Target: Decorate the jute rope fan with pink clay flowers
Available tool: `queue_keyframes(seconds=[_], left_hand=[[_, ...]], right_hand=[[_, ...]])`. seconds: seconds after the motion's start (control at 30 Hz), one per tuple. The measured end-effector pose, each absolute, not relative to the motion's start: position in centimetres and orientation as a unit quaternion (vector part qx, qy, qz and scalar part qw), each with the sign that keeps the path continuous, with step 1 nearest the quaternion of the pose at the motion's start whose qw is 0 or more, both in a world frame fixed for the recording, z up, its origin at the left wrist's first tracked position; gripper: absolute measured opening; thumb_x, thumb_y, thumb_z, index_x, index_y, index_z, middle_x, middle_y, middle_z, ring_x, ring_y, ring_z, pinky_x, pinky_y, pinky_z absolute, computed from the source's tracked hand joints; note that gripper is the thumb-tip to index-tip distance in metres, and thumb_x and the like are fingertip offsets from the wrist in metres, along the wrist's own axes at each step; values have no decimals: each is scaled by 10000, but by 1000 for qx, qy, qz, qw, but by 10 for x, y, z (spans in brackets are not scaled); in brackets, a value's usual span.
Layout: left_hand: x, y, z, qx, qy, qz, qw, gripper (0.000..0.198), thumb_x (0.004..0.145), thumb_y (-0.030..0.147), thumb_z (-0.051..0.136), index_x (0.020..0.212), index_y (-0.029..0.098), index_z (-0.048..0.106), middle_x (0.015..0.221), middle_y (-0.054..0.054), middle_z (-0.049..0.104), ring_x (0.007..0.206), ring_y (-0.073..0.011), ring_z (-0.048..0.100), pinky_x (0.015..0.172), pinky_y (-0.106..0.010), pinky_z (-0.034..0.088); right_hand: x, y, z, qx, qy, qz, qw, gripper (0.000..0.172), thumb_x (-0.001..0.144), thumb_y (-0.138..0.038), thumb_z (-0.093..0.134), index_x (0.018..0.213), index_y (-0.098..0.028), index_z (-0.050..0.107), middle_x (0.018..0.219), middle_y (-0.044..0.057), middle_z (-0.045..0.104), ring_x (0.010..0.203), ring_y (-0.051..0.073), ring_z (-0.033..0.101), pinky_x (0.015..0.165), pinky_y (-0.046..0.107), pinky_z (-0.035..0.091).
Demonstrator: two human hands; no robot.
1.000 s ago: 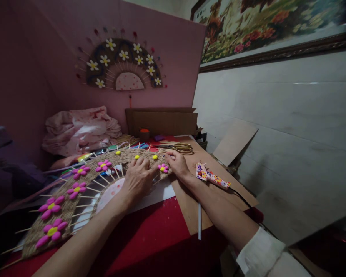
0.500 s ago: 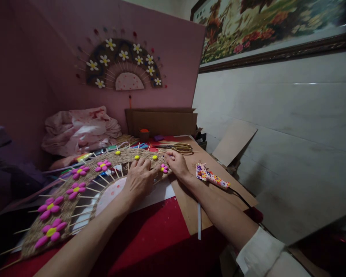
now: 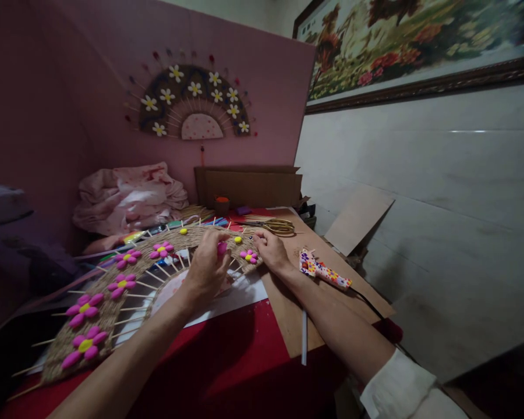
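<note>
A fan-shaped twine panel [image 3: 142, 253] with thin sticks lies on the table, bearing pink flowers [image 3: 84, 308] with yellow centres. Above its right part is my left hand [image 3: 206, 262], its fingers closed on a piece of pink clay [image 3: 222, 248]. A yellow disc [image 3: 238, 240] sits on the twine beside that hand, and another yellow disc [image 3: 183, 231] lies farther left. My right hand [image 3: 271, 251] is at the panel's right end, thumb and fingers pinched together; what they hold is unclear. Close to these fingertips is a small pink flower [image 3: 248, 256].
Right of my right hand, a flower-patterned glue gun [image 3: 325, 270] with a cord lies on brown board [image 3: 283, 314]. Gold-handled scissors [image 3: 277, 226] lie behind. A clear stick [image 3: 304, 337] crosses the board's edge. Crumpled pink cloth [image 3: 131, 198] is at the back left.
My left hand has lifted off the panel and turned, and pink clay now shows in its fingers. My right hand stays at the panel's right end. The view has shifted slightly.
</note>
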State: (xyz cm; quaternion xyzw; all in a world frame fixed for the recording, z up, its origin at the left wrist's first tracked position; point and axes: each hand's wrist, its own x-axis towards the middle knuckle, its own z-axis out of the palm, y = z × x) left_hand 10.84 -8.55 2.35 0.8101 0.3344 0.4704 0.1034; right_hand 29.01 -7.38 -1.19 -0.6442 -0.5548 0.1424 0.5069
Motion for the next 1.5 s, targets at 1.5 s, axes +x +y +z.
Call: queue_keyframes(seconds=[1.5], left_hand=[[101, -104, 13, 432, 263, 450, 736, 194, 614, 169, 750, 675, 146, 567, 515, 27, 574, 465, -72, 520, 480, -195, 410]], right_hand=[[260, -119, 8, -329, -769, 125, 534, 47, 806, -217, 630, 777, -183, 644, 745, 30, 630, 725, 153, 566, 681, 300, 462]])
